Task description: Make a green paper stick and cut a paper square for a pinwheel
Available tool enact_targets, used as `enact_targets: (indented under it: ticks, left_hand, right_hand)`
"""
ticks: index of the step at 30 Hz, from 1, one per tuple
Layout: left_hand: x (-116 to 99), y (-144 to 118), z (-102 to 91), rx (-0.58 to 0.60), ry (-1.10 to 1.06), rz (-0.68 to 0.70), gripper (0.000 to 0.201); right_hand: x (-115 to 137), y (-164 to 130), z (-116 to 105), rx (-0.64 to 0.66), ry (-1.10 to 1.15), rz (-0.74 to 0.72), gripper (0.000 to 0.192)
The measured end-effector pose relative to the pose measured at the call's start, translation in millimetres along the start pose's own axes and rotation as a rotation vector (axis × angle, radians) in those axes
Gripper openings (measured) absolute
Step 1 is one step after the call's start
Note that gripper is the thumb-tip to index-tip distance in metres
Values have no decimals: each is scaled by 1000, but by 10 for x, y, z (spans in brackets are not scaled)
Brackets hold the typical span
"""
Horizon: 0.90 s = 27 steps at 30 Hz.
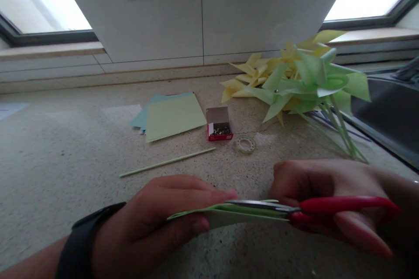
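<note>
My left hand, with a black band on the wrist, pinches a folded sheet of light green paper between thumb and fingers. In my right hand is a pair of scissors with red handles. Their blades lie along the upper edge of the folded paper, pointing left toward my left fingertips. How far the blades are parted inside the paper cannot be made out. Beyond my hands a thin pale green stick lies on the counter.
Yellow and green paper pinwheels on sticks lie at the back right, beside a dark sink. A stack of coloured paper sheets, an open red box of small metal fasteners and a tape roll sit mid-counter.
</note>
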<state>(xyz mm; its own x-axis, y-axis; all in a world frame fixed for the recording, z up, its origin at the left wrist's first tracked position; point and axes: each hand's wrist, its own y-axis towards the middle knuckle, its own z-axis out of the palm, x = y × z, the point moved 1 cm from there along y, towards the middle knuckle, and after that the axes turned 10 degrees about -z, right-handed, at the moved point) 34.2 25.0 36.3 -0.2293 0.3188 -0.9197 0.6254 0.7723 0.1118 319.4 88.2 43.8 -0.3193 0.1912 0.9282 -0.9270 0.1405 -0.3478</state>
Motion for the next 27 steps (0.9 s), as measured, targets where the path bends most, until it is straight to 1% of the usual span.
enact_targets:
  ticks: [2,4,6,9,10,13,14,16,19,21,25,27]
  left_hand:
    - [-4,1,-1,-7,1,6,40]
    - [-6,3,1,-8,3,18,39]
    - [-7,7,6,-24,4,37,39]
    - [-12,8,17,-75,-4,41,40]
    - [-14,4,20,-99,-16,33,41]
    - [-18,-11,22,-160,-69,-23,42]
    - [-19,-15,22,-163,-77,-35,40]
    - [-20,-17,18,-145,-64,-42,36]
    - [-20,-8,11,-118,-23,-28,34]
    - [-20,2,9,-110,-22,-16,34]
    - [-15,6,13,-80,-39,20,35]
    - [-5,2,18,-66,-40,35,33]
  right_hand:
    - [14,-6,47,-86,0,-2,73]
    - [9,-23,84,-109,4,2,72]
    - [-5,-39,100,-105,2,-1,69]
    - [-21,-44,75,-132,-3,-5,64]
    - [-20,-41,58,-133,-7,-10,64]
    - [-6,-24,13,-57,-23,-36,66]
    - [-3,-22,4,-32,-29,-44,66]
    - [-2,-24,3,-31,-37,-54,67]
    - [-10,-35,33,-90,-26,-52,71]
    - [-10,-33,53,-98,-23,-48,72]
    - [4,0,45,-39,-28,-52,70]
    - [-3,11,37,2,-2,-4,69]
